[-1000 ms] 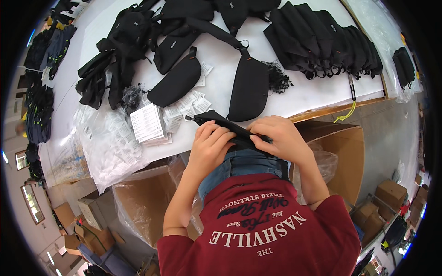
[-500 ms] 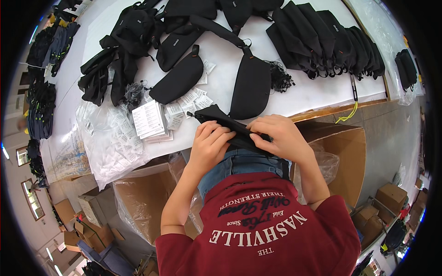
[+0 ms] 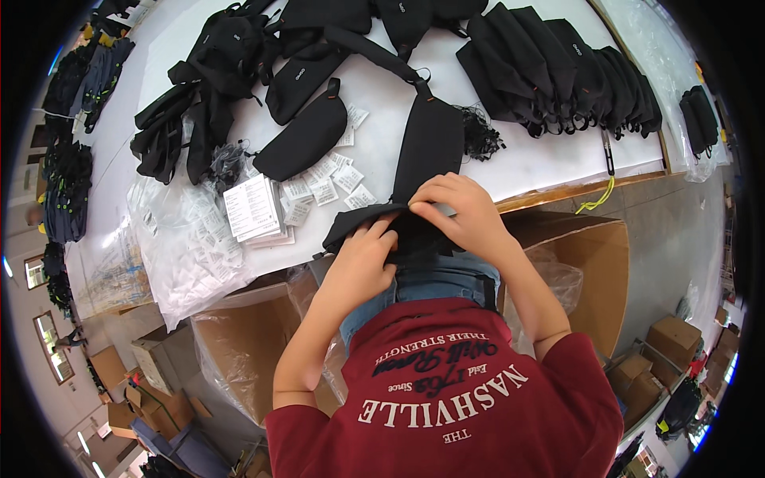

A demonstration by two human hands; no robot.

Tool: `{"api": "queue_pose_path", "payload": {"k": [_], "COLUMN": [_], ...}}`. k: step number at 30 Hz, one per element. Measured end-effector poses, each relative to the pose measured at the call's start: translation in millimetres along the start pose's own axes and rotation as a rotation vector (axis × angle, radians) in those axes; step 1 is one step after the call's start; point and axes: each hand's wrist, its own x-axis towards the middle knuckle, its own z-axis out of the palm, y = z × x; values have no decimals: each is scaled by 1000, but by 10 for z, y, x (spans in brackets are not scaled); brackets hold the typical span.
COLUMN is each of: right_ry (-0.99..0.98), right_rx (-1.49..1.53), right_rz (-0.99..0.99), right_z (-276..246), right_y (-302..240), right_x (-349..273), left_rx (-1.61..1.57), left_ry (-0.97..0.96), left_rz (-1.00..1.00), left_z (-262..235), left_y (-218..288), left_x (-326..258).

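At the table's near edge I hold a black fabric pouch in front of my waist. My left hand grips its left part, the fingertips curled in under the fabric's upper edge. My right hand pinches that edge farther right between thumb and fingers. The pouch's lower part falls in shadow between the hands. Just beyond lies a flat black pouch with a strap, and another black pouch rests to its left. Small white labels are scattered left of the hands, beside a stack of printed leaflets.
A clear plastic bag of labels hangs over the table's front left edge. Overlapping black pouches fill the back right, near a bundle of black cords. A slim tool with yellow cord lies rightward. Open cardboard boxes stand below.
The held pouch has been turned and its upper edge lifted. My right hand has moved left and slightly farther from me along it, and my left fingers now reach under the edge.
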Motion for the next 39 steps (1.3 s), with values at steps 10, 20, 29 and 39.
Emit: {"api": "queue_pose_path", "payload": {"k": [10,20,29,39], "right_ry": [0,156,-113,28], "right_rx": [-51,43,519,378], "right_rz": [351,342,765,943], "right_z": [144,225,-565,-1105], "right_y": [110,318,454,471], "right_x": [-743,-857,-1275,-1302], "left_rx": [-55,-67,-77,-54], "left_ry": [43,-23,-52,-41], "left_rz": [-88,-93,-120,-100], "left_z": [89,-55,-45,-29], "left_y": [-83,-80,-140,-150], "left_x": [170,287,335,325]}}
